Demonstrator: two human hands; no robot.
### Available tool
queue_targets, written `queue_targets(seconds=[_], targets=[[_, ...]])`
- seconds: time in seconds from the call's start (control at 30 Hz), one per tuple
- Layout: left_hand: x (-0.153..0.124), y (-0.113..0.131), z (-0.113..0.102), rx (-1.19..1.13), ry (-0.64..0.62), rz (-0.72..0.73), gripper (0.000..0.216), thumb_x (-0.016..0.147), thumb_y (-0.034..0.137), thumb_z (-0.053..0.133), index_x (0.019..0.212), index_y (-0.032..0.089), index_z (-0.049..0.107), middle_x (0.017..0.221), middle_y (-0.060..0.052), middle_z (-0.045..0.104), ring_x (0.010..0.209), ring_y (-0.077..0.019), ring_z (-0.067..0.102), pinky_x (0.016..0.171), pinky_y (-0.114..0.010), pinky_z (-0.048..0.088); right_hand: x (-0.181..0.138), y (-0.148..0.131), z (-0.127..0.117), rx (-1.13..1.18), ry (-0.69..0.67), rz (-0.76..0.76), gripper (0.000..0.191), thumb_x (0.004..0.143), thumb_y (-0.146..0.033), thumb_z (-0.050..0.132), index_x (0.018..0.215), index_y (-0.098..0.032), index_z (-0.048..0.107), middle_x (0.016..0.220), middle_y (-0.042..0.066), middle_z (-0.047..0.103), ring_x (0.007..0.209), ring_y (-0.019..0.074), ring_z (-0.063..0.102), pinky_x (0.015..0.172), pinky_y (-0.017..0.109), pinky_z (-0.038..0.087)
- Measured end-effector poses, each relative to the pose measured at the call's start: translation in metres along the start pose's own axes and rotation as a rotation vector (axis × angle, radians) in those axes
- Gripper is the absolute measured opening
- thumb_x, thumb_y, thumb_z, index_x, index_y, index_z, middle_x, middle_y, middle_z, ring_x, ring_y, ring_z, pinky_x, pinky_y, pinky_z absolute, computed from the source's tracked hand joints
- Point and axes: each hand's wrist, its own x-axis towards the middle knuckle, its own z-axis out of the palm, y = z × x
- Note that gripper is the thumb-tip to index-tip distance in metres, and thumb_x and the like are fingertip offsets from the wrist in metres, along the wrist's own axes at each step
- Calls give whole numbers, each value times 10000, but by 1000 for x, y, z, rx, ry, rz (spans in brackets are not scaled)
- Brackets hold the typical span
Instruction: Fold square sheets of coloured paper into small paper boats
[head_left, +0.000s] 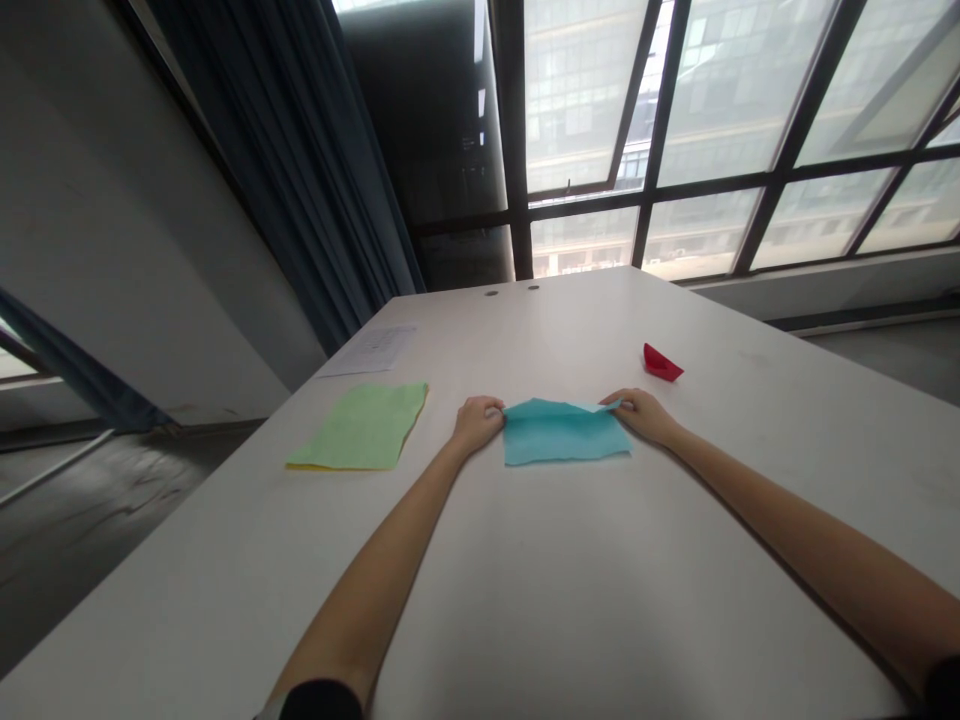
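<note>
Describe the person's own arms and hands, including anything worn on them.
The left hand and right hand are bare, with no gloves, watch or rings showing. The left forearm and right forearm are uncovered. At the picture's bottom edge each arm ends in a dark sleeve: the left sleeve and the right sleeve.

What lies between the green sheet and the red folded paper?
The blue sheet, pinched at its far corners by the left hand and right hand, as the head view shows.
</note>
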Motion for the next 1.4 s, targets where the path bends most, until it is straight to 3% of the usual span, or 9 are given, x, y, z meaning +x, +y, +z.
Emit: queue_targets(seconds=[0.3,0.57,1.03,1.23,1.33,1.4], targets=[[1,-3,3,26,39,45,139,681,258,545,728,225,672,992,-13,631,993,-201,509,912,-345,359,0,3,0,22,14,-88,263,740,-196,435,851,-198,673,884,33,680,865,198,596,810,334,442],[0,-3,3,17,3,114,211,701,200,542,839,270,684,1064,-1,600,1052,-205,456,942,-387,321,1,3,1,40,14,-193,275,724,-154,429,858,-196,665,885,46,668,858,196,583,834,362,417],[-2,2,1,71,-37,70,344,707,97,429,806,276,705,1011,-1,612,1026,-194,445,941,-372,321,2,1,5,-99,-108,-129,374,721,-87,373,887,-212,684,956,44,631,911,198,538,859,355,409],[-5,11,-1,152,-26,119,229,764,329,485,836,262,693,1010,-29,605,1044,-233,430,926,-409,314,4,-6,-1,-166,-136,-106,362,787,-179,349,925,-205,683,976,62,616,933,205,525,875,350,393],[-6,21,-5,240,-19,205,299,711,468,552,849,238,685,1064,-66,572,1092,-272,392,945,-444,282,6,-12,-7,-269,-174,-82,339,819,-322,385,965,-225,675,988,78,603,933,227,517,851,364,392],[-7,28,-8,286,-54,268,301,695,452,579,883,238,674,1108,-75,549,1112,-283,381,949,-452,277,7,-15,-11,-329,-219,-72,371,804,-441,420,993,-238,666,995,90,596,934,246,513,835,380,390]])
